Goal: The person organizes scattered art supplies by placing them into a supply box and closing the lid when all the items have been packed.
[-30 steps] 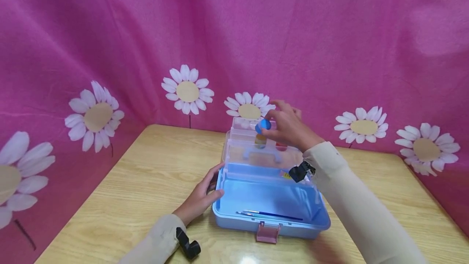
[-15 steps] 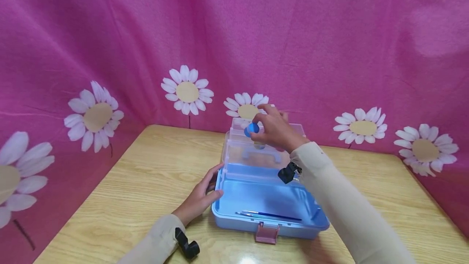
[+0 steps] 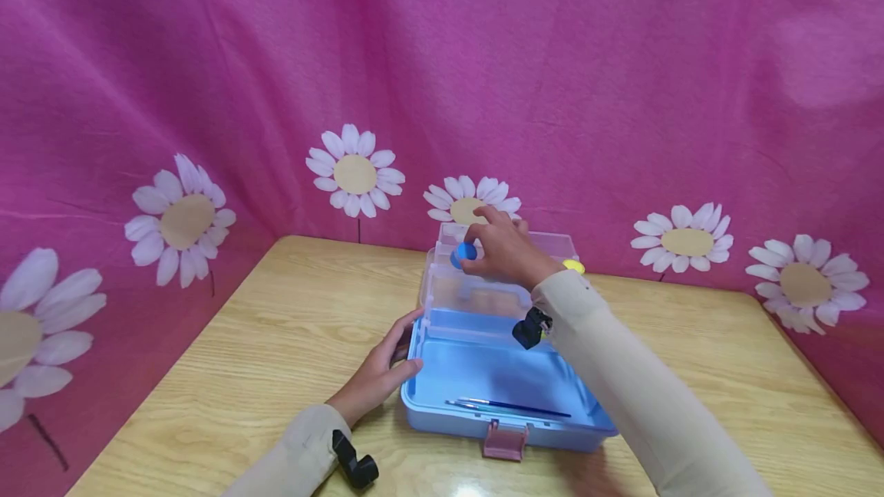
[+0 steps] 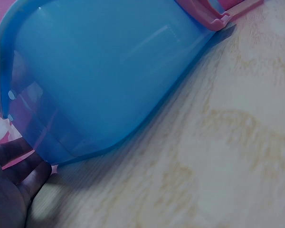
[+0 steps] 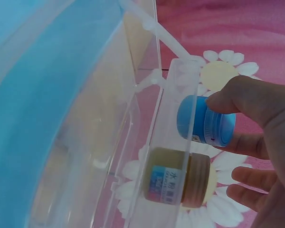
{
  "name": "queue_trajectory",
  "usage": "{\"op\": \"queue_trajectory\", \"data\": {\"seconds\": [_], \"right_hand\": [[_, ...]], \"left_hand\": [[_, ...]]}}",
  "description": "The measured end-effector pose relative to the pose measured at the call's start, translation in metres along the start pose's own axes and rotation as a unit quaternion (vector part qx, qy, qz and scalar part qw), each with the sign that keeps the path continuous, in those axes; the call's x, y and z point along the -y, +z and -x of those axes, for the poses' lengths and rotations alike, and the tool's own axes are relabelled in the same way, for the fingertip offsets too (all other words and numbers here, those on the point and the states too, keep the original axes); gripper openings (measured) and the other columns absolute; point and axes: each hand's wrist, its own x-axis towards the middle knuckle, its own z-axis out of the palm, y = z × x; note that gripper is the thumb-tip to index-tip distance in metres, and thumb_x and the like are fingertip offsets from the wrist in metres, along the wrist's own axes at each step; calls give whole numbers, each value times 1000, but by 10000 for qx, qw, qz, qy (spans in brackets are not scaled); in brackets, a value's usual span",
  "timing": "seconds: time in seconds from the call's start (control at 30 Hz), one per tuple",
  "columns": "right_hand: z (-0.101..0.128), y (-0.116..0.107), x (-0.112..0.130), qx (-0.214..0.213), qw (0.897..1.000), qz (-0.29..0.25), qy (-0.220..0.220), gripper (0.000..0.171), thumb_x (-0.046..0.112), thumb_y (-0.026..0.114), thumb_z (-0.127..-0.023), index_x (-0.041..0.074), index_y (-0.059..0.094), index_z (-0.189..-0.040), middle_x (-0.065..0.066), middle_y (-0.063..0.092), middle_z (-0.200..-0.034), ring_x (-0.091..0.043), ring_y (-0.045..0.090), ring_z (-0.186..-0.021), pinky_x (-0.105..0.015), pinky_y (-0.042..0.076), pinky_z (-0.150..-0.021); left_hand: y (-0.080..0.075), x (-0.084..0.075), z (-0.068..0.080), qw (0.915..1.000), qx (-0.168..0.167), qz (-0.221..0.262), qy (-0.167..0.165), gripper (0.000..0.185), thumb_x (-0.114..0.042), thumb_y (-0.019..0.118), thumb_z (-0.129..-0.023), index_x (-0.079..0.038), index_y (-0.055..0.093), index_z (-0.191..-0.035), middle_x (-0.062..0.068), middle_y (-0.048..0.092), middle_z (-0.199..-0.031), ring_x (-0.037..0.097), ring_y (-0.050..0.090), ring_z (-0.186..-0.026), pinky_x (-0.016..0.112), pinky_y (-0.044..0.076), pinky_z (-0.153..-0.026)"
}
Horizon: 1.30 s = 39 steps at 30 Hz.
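Observation:
A light blue storage box (image 3: 421, 405) stands open on the wooden table, its clear tiered trays (image 3: 442, 290) folded out at the back. My right hand (image 3: 483, 251) pinches a small blue-capped paint jar (image 3: 463, 254) over the left end of the upper tray. In the right wrist view the blue jar (image 5: 205, 120) sits between thumb and fingers, just above a tan jar (image 5: 176, 177) lying in the clear tray (image 5: 164, 102). My left hand (image 3: 387, 363) rests flat against the box's left wall (image 4: 99, 80), its palm (image 4: 9, 190) at the corner.
A thin paintbrush (image 3: 511, 406) lies on the box floor near the pink latch (image 3: 504, 440). A yellow cap (image 3: 573, 265) shows behind my right wrist. Pink daisy-print cloth (image 3: 621, 98) closes off the back and sides of the table (image 3: 276, 328).
My right hand has carried the blue jar left and slightly down, toward the left end of the clear trays. The yellow cap has come into sight. The left hand has stayed put.

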Motion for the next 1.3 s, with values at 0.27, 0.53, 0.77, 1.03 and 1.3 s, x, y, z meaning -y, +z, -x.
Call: {"op": "queue_trajectory", "data": {"seconds": [0.27, 0.53, 0.77, 1.03, 1.3], "right_hand": [[1, 2, 1, 61, 9999, -57, 110, 30, 29, 78, -77, 15, 73, -103, -10, 38, -145, -30, 32, -133, -62, 24, -105], [1, 1, 0, 204, 9992, -243, 234, 27, 32, 78, -78, 17, 74, -100, -8, 36, -148, -29, 29, -135, -69, 14, -109], [2, 1, 1, 343, 9985, -262, 327, 27, 36, 76, -79, 18, 74, -100, -9, 35, -149, -29, 28, -137, -64, 17, -110], [2, 3, 1, 413, 9985, -153, 319, 31, 39, 73, -81, 17, 74, -104, -9, 38, -147, -29, 32, -134, -60, 23, -107], [3, 3, 3, 497, 9980, -224, 318, 32, 36, 73, -82, 15, 74, -106, -11, 41, -145, -29, 36, -131, -60, 26, -106]], "left_hand": [[1, -1, -1, 10000, -13, -24, 44, 65, -15, 52, -98, -33, 22, -152, 5, 28, -155, 24, 31, -141, 45, 28, -114], [1, 0, -1, 9998, -112, -148, -74, 66, -18, 53, -98, -38, 22, -152, 1, 28, -155, 23, 31, -141, 45, 29, -113], [3, -1, 0, 9998, -135, -118, -85, 66, -15, 53, -97, -36, 22, -152, 2, 28, -155, 22, 31, -141, 43, 30, -114], [2, 3, -1, 9998, -101, -144, -135, 67, -15, 53, -97, -37, 21, -152, 2, 30, -154, 22, 32, -140, 44, 29, -114], [3, 3, 0, 9998, -116, -116, -88, 66, -16, 53, -98, -38, 21, -151, 1, 29, -155, 23, 32, -140, 46, 29, -114]]}}
